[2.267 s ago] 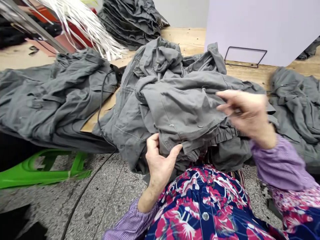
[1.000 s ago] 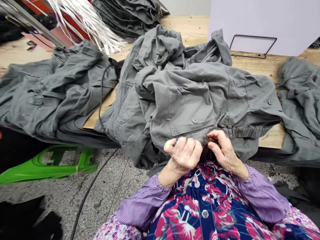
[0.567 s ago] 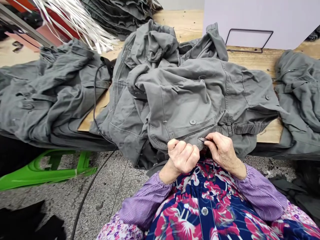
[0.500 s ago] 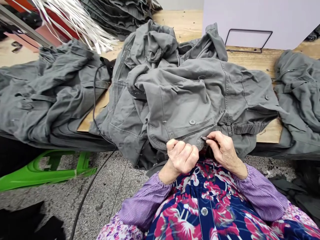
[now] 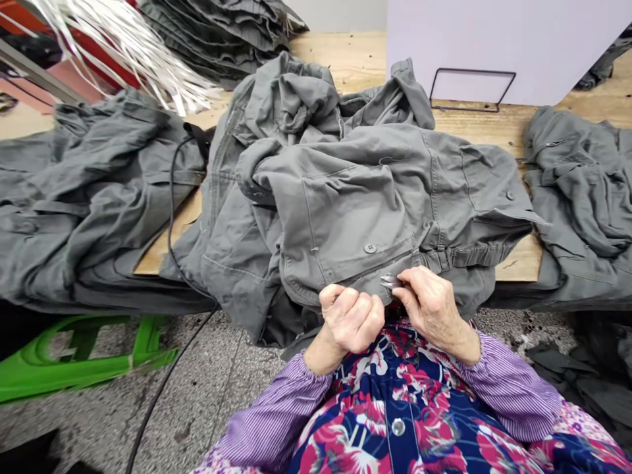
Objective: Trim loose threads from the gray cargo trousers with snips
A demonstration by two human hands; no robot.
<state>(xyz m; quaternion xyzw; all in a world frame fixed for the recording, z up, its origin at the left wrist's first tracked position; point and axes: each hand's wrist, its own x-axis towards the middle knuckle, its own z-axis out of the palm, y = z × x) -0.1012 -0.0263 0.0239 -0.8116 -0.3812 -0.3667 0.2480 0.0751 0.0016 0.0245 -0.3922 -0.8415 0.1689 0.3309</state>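
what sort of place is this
Probably a garment workshop: heaps of similar gray garments cover much of a wooden table, a bunch of white strips hangs nearby, and the right hand holds a pointed metal tool, perhaps thread snips.

head camera looks forward, down onto the garment (image 5: 348,204).

Counted one left hand (image 5: 351,321) and one right hand (image 5: 430,306), one pair of thread snips (image 5: 391,282), two clearly visible buttons (image 5: 370,248) on one grey garment (image 5: 355,201), two purple striped sleeves (image 5: 282,409), one black cable (image 5: 164,387). Noted white strips (image 5: 128,49) (too overlapped to number).
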